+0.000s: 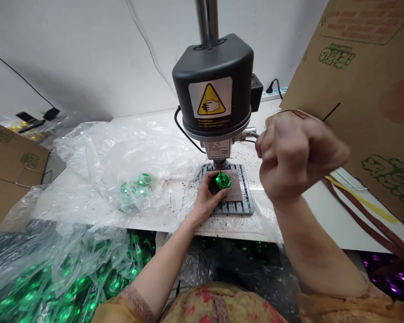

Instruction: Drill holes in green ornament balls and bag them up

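The left hand (207,197) pinches the green bead (222,180), likely hard and slippery, by its sides. The right hand (291,154) has its grip clenched around the lever (252,133).

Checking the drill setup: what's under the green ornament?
The green ornament, held by the left hand, sits on a brown pad over the slotted base. The contact spot is hidden by the ornament and fingers.

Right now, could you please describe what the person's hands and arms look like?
Both the left hand and right hand are bare, without gloves or visible rings. The forearms are uncovered; mustard-yellow sleeves with pinkish patterned cuffs begin near the elbows.
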Tool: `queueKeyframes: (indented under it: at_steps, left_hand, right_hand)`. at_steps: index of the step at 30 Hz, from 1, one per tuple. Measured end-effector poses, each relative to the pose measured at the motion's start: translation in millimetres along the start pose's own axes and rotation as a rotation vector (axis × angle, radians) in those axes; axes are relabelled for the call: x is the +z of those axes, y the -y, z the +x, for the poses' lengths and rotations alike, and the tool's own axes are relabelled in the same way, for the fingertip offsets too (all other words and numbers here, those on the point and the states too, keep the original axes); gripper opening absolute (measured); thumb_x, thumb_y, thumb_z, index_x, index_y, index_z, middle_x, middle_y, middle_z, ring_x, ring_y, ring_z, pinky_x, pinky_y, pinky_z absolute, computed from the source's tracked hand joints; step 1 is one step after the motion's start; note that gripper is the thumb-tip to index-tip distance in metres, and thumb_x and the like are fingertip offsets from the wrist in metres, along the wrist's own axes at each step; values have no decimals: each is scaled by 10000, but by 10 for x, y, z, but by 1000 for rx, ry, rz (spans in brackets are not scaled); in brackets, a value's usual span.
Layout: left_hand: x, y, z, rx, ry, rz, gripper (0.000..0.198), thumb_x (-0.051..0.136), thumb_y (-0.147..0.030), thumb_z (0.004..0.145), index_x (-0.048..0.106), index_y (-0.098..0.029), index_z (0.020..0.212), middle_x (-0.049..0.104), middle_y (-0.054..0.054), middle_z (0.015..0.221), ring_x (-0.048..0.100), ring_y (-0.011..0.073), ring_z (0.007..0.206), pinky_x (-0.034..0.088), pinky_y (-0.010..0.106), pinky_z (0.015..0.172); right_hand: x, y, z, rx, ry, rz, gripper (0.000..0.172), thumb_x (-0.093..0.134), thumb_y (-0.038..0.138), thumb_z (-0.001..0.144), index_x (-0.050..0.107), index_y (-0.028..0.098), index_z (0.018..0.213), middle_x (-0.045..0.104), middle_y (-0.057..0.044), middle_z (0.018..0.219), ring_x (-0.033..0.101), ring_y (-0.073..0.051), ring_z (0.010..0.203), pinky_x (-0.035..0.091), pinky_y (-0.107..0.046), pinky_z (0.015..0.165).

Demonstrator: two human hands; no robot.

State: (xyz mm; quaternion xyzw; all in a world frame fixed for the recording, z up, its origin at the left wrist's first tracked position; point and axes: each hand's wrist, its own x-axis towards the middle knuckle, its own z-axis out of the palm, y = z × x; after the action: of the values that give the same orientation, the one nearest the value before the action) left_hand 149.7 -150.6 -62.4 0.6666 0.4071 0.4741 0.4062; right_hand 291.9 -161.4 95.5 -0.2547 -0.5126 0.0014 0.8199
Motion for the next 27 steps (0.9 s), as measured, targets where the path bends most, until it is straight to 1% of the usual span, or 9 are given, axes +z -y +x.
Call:
queueKeyframes:
  at_steps: [1, 3, 5, 8, 10, 13, 15, 20, 27]
  left_hand:
    - [4, -10, -11, -7, -14, -19, 500, 767, -295, 741, 530, -234, 1178, 605, 53, 1128, 589, 208, 1044, 482, 368, 929]
    - [10, -28, -44, -19, -70, -40, 499, 773, -292, 737, 533, -236, 1171, 601, 56, 1141, 590, 209, 1056, 485, 372, 934]
    - [9, -37, -92, -31, -164, -6, 491, 779, -306, 732, 538, -238, 1153, 598, 60, 1131, 590, 216, 1054, 489, 378, 921]
    - [-11, -40, -178, 4, -324, 68, 486, 779, -321, 734, 524, -240, 1140, 578, 64, 1107, 586, 222, 1044, 491, 388, 912]
    - [-36, -52, -232, 96, -391, 87, 492, 777, -305, 739, 509, -238, 1146, 550, 75, 1144, 569, 228, 1089, 481, 403, 948]
    - [-91, -109, -285, 266, -421, 100, 498, 772, -264, 749, 488, -244, 1159, 527, 90, 1200, 542, 236, 1160, 475, 411, 977]
    - [-131, -166, -300, 334, -431, 93, 506, 767, -241, 756, 474, -254, 1168, 523, 92, 1215, 540, 236, 1175, 486, 399, 963]
    - [-216, -283, -306, 404, -462, 87, 518, 767, -196, 753, 473, -266, 1173, 514, 94, 1238, 534, 240, 1188, 489, 391, 948]
    - [-272, -366, -347, 444, -479, 226, 501, 767, -174, 750, 487, -270, 1154, 520, 88, 1217, 530, 242, 1166, 481, 422, 950]
  right_hand:
    - [51, 41, 96, 49, -12, 7, 461, 582, 193, 855, 258, 204, 528, 291, 67, 446, 328, -77, 375, 279, -272, 396]
    - [137, 72, 258, 62, -33, 93, 434, 604, 176, 846, 318, 215, 523, 331, 68, 447, 309, -73, 378, 249, -274, 383]
    - [185, 54, 350, 80, -26, 151, 413, 617, 153, 830, 355, 217, 517, 349, 70, 437, 286, -66, 371, 221, -274, 369]
    - [192, 15, 367, 103, -28, 140, 389, 599, 136, 830, 372, 212, 523, 371, 69, 446, 301, -56, 378, 220, -259, 374]
    - [184, 11, 345, 90, -33, 97, 390, 574, 119, 839, 357, 211, 530, 368, 73, 449, 309, -48, 387, 235, -248, 391]
    - [189, 29, 327, 48, -60, 54, 414, 560, 102, 845, 321, 215, 527, 351, 76, 432, 292, -42, 383, 238, -247, 400]
    - [201, 40, 329, 33, -69, 64, 420, 554, 89, 842, 309, 222, 528, 341, 77, 422, 285, -43, 374, 231, -250, 392]
    - [226, 29, 332, 8, -70, 102, 403, 543, 71, 839, 319, 233, 546, 338, 82, 416, 281, -48, 353, 224, -255, 377]
    - [233, 11, 326, 8, -77, 107, 393, 545, 111, 843, 315, 218, 543, 333, 89, 416, 269, -32, 350, 211, -233, 380]
